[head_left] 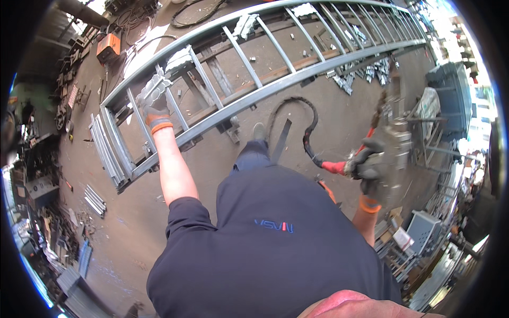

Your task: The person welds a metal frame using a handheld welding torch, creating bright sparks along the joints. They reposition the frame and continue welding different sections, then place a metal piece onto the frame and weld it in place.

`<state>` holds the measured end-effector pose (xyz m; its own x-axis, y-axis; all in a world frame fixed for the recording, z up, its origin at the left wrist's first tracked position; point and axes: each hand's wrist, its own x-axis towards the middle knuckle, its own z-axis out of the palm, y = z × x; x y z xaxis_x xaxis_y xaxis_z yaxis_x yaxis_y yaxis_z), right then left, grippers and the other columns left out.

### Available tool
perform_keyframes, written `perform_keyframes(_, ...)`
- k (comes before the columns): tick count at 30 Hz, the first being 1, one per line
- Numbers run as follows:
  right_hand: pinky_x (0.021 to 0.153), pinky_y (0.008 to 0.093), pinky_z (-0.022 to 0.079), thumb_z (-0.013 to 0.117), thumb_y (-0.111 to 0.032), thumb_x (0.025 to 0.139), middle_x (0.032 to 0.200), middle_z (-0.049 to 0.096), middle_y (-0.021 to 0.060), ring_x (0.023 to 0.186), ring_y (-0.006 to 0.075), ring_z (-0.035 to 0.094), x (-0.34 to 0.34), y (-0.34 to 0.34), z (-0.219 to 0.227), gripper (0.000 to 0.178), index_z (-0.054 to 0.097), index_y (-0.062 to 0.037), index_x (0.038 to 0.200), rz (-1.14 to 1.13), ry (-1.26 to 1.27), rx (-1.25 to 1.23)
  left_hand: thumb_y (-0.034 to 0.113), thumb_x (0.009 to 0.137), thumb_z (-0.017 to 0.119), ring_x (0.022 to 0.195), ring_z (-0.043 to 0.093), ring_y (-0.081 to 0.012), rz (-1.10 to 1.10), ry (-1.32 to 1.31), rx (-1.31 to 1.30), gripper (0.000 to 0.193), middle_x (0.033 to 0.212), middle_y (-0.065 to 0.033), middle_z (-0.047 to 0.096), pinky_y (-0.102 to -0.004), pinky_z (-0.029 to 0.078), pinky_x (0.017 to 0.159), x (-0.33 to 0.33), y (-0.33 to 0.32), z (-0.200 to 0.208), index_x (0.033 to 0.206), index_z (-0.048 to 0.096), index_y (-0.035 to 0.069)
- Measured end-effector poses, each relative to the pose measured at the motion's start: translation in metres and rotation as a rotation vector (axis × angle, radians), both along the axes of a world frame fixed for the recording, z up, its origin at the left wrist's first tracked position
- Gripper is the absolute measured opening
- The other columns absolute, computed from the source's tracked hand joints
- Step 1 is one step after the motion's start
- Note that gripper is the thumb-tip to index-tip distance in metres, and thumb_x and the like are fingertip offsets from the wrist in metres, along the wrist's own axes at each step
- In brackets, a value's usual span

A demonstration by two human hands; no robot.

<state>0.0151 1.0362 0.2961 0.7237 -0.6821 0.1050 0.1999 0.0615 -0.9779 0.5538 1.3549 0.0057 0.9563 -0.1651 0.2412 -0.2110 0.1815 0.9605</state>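
Observation:
A long grey metal frame with crossbars, like a ladder or railing panel (241,100), stretches from the left to the far right. My left hand (156,112), in a grey glove with an orange cuff, is closed on a silver ornamental metal piece (154,87) between the frame's first bars. Similar silver pieces (245,25) sit farther along the bars. My right hand (367,165), gloved alike, grips a red-handled welding tool (334,167) off to the right of the frame. A black cable (309,130) loops from its handle. A blurred red rod (369,133) rises past this hand.
An orange machine box (108,49) stands on the floor at the far left. Small metal offcuts (379,71) lie beyond the frame. Thin bars (95,201) rest on the floor to the left. Grey bins (450,98) and metal racks line the right side.

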Motion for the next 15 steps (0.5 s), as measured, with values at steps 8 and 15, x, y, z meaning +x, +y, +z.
perform_keyframes(8,0.063,0.0287,0.048,0.081,-0.058,0.083,0.094,0.063,0.0148,0.071,0.0198,0.059,-0.089,0.112,0.133,0.094,0.053,0.0162,0.132,-0.021,-0.073,-0.627,0.012,0.099,0.060,0.110,0.073,-0.0305,-0.253,0.561,-0.608,0.031,0.127,-0.0188,0.072,-0.0440,0.062,0.091,-0.093,0.112,0.040,0.128,0.066,0.000)
perform_keyframes(15,0.053,0.0252,0.043,0.061,-0.069,0.095,0.094,0.064,0.0088,0.045,0.0143,0.044,-0.164,0.208,0.207,0.081,0.052,-0.0044,0.141,-0.371,-0.410,-0.755,0.019,0.103,0.061,0.109,0.071,-0.0293,-0.293,0.699,-0.415,0.032,0.124,-0.0137,0.073,-0.0448,0.059,0.094,-0.091,0.138,0.063,0.130,0.066,0.003)
